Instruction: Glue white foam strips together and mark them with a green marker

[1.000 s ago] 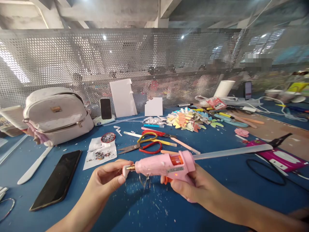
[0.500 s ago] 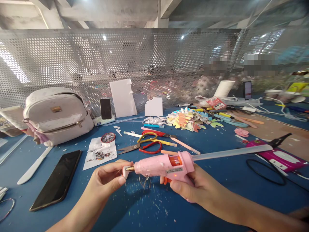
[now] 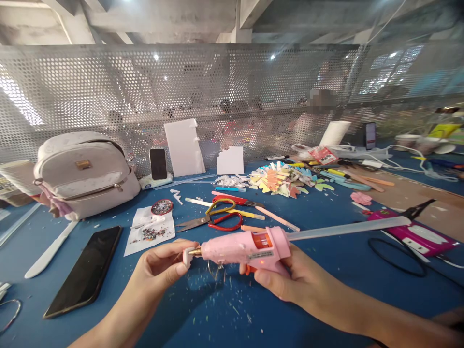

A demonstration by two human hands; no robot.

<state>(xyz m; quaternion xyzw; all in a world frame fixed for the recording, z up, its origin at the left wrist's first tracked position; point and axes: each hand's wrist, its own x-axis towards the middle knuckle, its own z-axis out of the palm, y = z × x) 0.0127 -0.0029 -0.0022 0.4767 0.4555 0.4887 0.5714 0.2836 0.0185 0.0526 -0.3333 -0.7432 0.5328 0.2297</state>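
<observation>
My right hand (image 3: 290, 280) is wrapped round the handle of a pink hot glue gun (image 3: 232, 249), its fingers at the orange trigger. A long translucent glue stick (image 3: 348, 227) juts from the gun's back end. Between thumb and fingertips, my left hand (image 3: 163, 268) pinches a small white piece (image 3: 187, 257), whose exact kind I cannot make out. The metal nozzle (image 3: 195, 252) points left, right at that piece and seemingly touching it. Thin glue strings hang under the gun. Just beyond it lie scissors (image 3: 217, 217) with red and yellow handles.
A black phone (image 3: 85, 270) and a white plastic knife (image 3: 50, 249) lie to the left, before a pale backpack (image 3: 85, 174). Paper with beads (image 3: 150, 229) is nearby. Coloured cut pieces (image 3: 282, 179) are heaped behind; a magenta power strip (image 3: 413, 234) with cables sits right.
The white piece has turned slightly in my left fingertips against the nozzle. Both hands and the glue gun hold almost the same place.
</observation>
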